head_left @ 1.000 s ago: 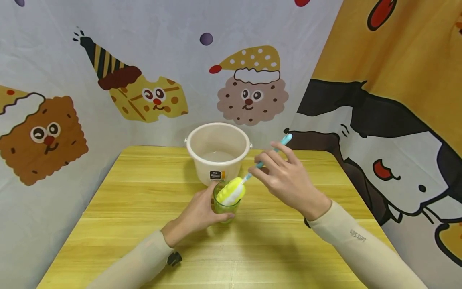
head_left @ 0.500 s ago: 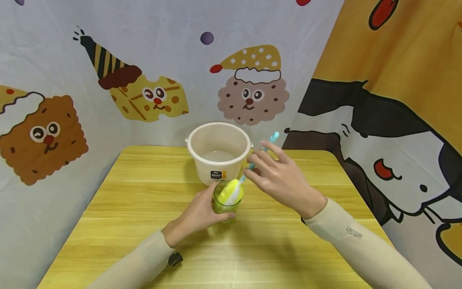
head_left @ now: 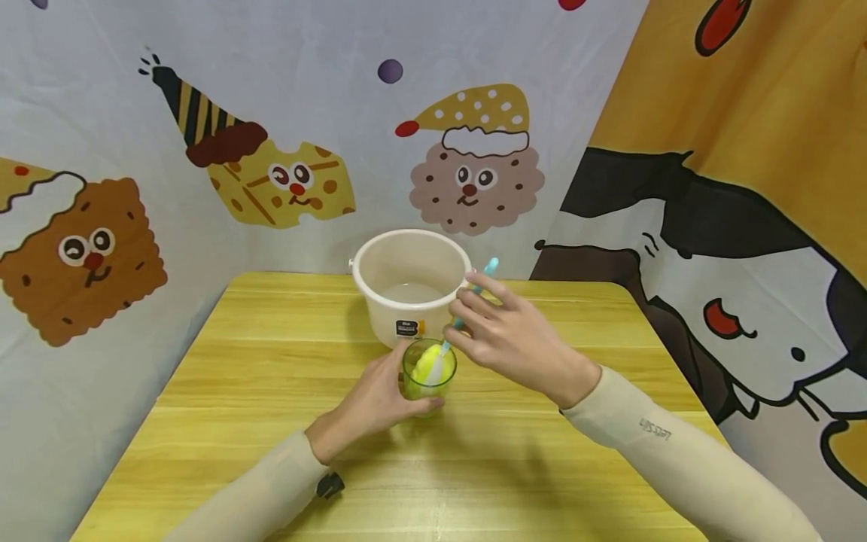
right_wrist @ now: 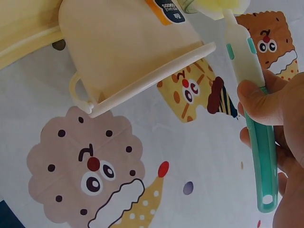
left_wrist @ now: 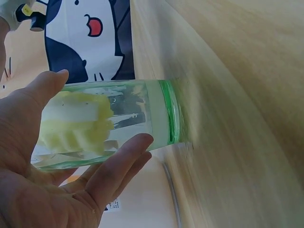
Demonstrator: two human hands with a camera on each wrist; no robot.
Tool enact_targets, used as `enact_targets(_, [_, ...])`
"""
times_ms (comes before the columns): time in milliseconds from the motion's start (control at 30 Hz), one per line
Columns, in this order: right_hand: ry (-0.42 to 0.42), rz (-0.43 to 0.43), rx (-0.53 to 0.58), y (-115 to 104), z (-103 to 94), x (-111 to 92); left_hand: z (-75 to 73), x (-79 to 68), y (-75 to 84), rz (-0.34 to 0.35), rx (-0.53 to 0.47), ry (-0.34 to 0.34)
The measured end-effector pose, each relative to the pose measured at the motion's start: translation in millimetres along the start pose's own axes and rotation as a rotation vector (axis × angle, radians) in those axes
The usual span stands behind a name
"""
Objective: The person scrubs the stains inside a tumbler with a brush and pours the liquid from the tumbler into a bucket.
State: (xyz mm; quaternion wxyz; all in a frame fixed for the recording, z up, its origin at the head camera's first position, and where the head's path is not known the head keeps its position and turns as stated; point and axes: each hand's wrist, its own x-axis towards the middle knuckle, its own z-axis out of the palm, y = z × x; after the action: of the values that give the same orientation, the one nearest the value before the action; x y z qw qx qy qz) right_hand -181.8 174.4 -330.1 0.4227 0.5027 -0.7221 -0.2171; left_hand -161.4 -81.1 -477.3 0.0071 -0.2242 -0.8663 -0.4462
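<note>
A clear green glass (head_left: 421,382) stands upright on the table, and my left hand (head_left: 372,395) grips its side, thumb on one side and fingers on the other. In the left wrist view the glass (left_wrist: 142,111) has its base on the wood. My right hand (head_left: 518,339) pinches the blue-green handle of a bottle brush (right_wrist: 261,152) between thumb and fingers. The brush's yellow and white sponge head (head_left: 433,366) sits inside the glass, in its upper part, with the handle slanting up to the right. The left wrist view shows the sponge (left_wrist: 78,121) clear of the glass's bottom.
Just behind the glass stands a cream bucket (head_left: 379,301) with a dark label. The yellow wood table (head_left: 271,361) ends at a curtain (head_left: 305,45) printed with cartoon figures, close behind the bucket and along the right.
My right hand has moved left and slightly down, pushing the sponge head deeper into the glass. The brush handle has become steeper. My left hand and the glass stay nearly still.
</note>
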Motion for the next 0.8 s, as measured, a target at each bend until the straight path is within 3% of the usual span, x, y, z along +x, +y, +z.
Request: enact_targets(800, [-0.099, -0.121, -0.014, -11.3, 4.0, 9.6, -1.7, -2.6, 1.3, -0.002, -0.019, -0.017])
